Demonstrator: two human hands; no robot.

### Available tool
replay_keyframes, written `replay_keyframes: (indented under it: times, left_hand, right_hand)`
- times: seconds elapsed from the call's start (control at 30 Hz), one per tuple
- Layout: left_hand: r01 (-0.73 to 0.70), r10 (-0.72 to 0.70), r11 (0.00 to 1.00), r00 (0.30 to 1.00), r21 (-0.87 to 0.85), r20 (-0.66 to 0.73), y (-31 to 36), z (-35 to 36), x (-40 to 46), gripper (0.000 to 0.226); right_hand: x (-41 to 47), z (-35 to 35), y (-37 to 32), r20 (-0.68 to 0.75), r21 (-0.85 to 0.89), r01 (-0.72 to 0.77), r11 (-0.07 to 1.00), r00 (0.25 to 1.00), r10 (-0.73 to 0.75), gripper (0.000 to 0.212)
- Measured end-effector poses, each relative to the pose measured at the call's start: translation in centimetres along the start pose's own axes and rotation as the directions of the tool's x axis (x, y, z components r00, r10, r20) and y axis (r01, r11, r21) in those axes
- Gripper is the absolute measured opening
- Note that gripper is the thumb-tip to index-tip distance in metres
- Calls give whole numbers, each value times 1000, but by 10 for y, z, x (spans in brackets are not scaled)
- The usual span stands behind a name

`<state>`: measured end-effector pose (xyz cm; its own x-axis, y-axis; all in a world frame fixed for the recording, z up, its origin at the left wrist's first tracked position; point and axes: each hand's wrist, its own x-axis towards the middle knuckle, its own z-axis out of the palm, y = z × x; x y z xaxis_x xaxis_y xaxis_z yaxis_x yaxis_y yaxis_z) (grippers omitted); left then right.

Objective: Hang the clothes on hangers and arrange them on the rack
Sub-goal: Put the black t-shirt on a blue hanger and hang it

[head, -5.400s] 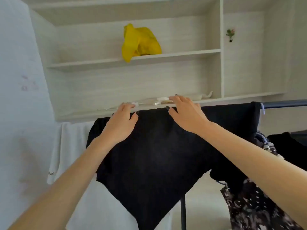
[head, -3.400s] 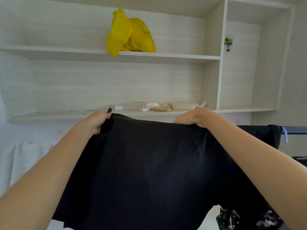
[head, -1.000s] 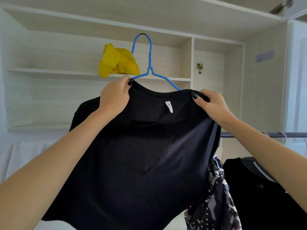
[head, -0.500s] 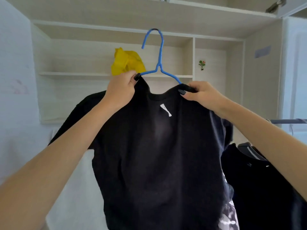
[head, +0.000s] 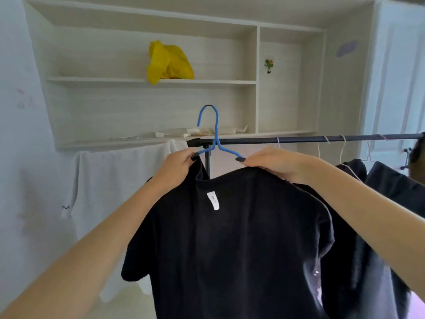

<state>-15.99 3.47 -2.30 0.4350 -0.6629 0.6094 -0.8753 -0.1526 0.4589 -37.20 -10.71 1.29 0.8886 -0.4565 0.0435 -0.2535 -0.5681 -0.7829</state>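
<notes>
Here, blue hanger [head: 215, 137] hook above the rack bar's [head: 299, 140] left end.

One blue hanger [head: 215, 137] at 12 o'clock; one black T-shirt [head: 230, 245]; one yellow bag [head: 169, 62] at 11 o'clock; one white towel [head: 110, 180] at 9 o'clock; two hands.

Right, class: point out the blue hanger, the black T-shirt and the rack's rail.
blue hanger [head: 216, 125]: head view, hook's stem.
black T-shirt [head: 241, 245]: head view, chest.
rail [head: 299, 140]: head view, bare bar.
</notes>
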Motion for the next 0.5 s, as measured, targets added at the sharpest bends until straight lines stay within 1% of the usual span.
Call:
replay_keyframes:
  times: [0.1, 0.17, 0.2, 0.27, 0.37, 0.43, 0.5]
  left_hand:
    - [34, -31, 998, 998, -54, 60, 2, 20, -9, 22]
    - [54, -46, 995, 994, -79, 96, 2, 36, -14, 28]
    - [57, -47, 994, 993, -91, 111, 2, 44, -14, 29]
    - [69, -54, 993, 988, -98, 142, 2, 58, -14, 24]
    - [109, -85, 987, 977, -117, 196, 2, 76, -5, 27]
    - [129, -94, 982, 968, -136, 234, 11, 87, 6, 31]
    - [104, -63, 984, 961, -144, 269, 21, 102, 22, 34]
  right_hand:
    - [-10, 1, 5, 178, -1, -23, 1000, 984, 23, 30]
    - [-12, 2, 13, 229, 3, -32, 999, 973, 31, 28]
    - [-10, 1, 17, 233, 6, -34, 999, 972, 32, 28]
    - [-5, 0, 25, 229, 35, -33, 999, 973, 24, 28]
    - [9, -5, 35, 209, 139, -43, 989, 978, 13, 28]
    - [18, -8, 39, 158, 196, -66, 978, 987, 35, 26]
    - [31, -12, 46, 71, 198, -88, 976, 995, 75, 23]
